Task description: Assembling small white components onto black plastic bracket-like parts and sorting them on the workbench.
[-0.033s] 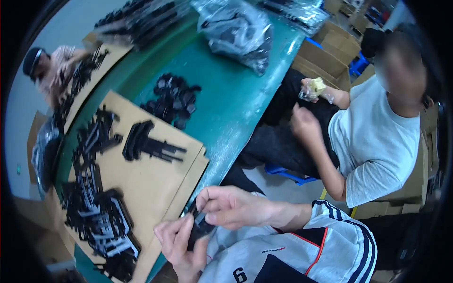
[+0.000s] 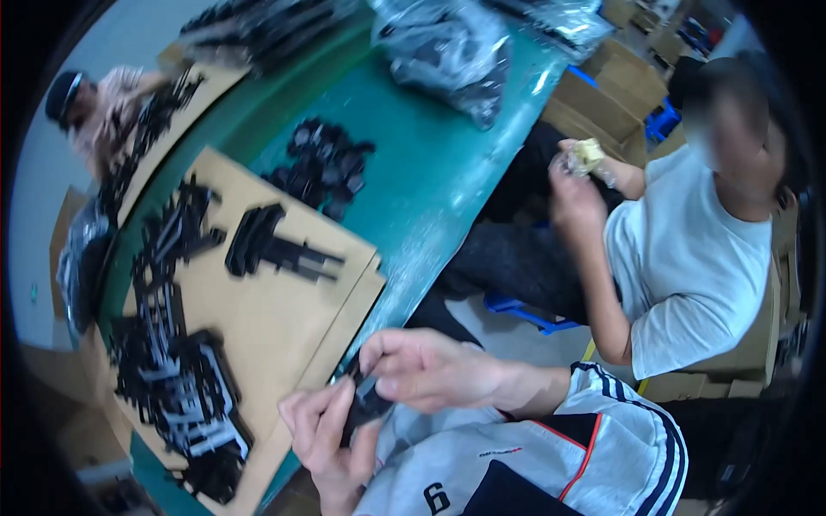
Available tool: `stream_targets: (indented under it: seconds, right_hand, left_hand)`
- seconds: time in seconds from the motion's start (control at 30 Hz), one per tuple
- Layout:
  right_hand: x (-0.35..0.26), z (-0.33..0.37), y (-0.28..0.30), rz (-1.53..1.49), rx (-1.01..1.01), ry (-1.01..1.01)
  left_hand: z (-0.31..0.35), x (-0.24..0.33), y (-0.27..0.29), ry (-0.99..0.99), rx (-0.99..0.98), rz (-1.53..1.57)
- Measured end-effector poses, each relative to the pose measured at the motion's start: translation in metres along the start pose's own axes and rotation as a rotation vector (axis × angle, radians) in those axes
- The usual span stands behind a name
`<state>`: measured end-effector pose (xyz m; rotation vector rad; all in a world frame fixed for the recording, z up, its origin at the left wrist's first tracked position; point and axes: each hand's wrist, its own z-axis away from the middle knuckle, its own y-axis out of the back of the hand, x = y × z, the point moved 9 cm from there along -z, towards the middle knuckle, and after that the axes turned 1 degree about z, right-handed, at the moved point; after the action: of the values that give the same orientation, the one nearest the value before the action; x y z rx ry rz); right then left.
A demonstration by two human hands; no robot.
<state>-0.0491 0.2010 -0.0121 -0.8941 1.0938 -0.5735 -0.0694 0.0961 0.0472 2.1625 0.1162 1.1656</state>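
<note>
**Both hands on a small black part at the counter edge**

Head view: the left hand (image 2: 323,430) is curled around a small black plastic part (image 2: 366,404), fingers wrapped along its side. The right hand (image 2: 422,370) comes in over the top, fingers bent, pinching the same part from above. The part sits between the two hands, just off the near edge of the counter (image 2: 430,172), above the person's lap; its exact shape is mostly hidden by the fingers.

The counter has a smooth, glossy green top. A flat brown cardboard sheet (image 2: 258,327) lies on it, matte. On the sheet is a stack of long black pronged pieces (image 2: 275,245) and, further left, a tangled heap of black and silver parts (image 2: 176,378). Beyond the sheet lies a loose pile of small black chunky pieces (image 2: 323,168). A crinkled clear plastic bag (image 2: 447,52) of dark parts sits at the far end.

A seated co-worker in a white shirt (image 2: 688,258) holds something pale (image 2: 589,155) to the right.
</note>
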Motion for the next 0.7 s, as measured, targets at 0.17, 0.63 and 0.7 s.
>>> stream_targets:
  seconds: [0.17, 0.63, 0.7]
  right_hand:
    - [-0.002, 0.007, -0.001, -0.217, 0.047, -0.090]
    - [0.007, -0.003, 0.004, -0.040, 0.057, 0.104]
    - [0.004, -0.004, 0.003, -0.025, 0.067, 0.137]
  left_hand:
    - [-0.010, 0.007, -0.007, -0.134, -0.017, 0.050]
    - [0.004, -0.003, 0.005, -0.114, 0.007, 0.079]
    - [0.004, -0.002, 0.006, -0.126, 0.002, 0.072]
